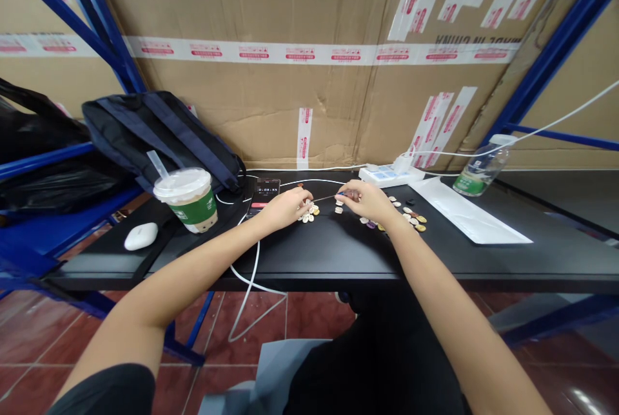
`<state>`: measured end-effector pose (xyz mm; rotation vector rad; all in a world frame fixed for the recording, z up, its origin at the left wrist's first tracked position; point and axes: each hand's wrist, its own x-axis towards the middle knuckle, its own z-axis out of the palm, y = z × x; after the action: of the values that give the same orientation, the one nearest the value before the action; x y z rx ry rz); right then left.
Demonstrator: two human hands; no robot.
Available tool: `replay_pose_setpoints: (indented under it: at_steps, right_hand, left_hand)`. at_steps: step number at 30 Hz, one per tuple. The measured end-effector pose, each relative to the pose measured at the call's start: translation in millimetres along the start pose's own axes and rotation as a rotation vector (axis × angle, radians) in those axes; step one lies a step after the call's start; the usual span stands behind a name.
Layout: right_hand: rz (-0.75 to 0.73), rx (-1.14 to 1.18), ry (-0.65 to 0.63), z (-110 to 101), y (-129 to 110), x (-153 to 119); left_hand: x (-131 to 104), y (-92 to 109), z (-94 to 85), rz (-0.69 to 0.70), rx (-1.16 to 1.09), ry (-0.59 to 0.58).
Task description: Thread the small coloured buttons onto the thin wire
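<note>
My right hand point(368, 202) is closed around the dark reddish handle of a thin tool that looks like a small screwdriver point(324, 198). Its slim shaft points left toward my left hand point(289, 206). The fingers of my left hand are pinched together at the shaft's far end, and what they hold is too small to make out. Just under those fingers lies a cluster of small pale round pieces like buttons point(305, 216). A couple of pale pieces point(339, 207) sit between the hands. More loose pieces point(414, 217), white, yellow, brown and purple, are scattered right of my right hand.
A phone point(265, 196) showing a timer lies behind my left hand. Leftward stand a lidded drink cup point(188, 201), a white case point(140, 236) and a backpack point(159, 138). To the right are a power strip point(389, 175), a white sheet point(469, 212) and a bottle point(483, 167).
</note>
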<state>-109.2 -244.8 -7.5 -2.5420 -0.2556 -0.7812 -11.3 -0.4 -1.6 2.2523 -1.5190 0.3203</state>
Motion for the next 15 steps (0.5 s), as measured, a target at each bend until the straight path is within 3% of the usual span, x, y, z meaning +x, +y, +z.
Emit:
replay_pose_setpoints:
  at_steps: [15]
  right_hand:
    - [-0.006,0.024,-0.001,-0.8,-1.1,-0.3]
  left_hand:
    - [0.2,0.8,-0.8,-0.018,-0.002,-0.002]
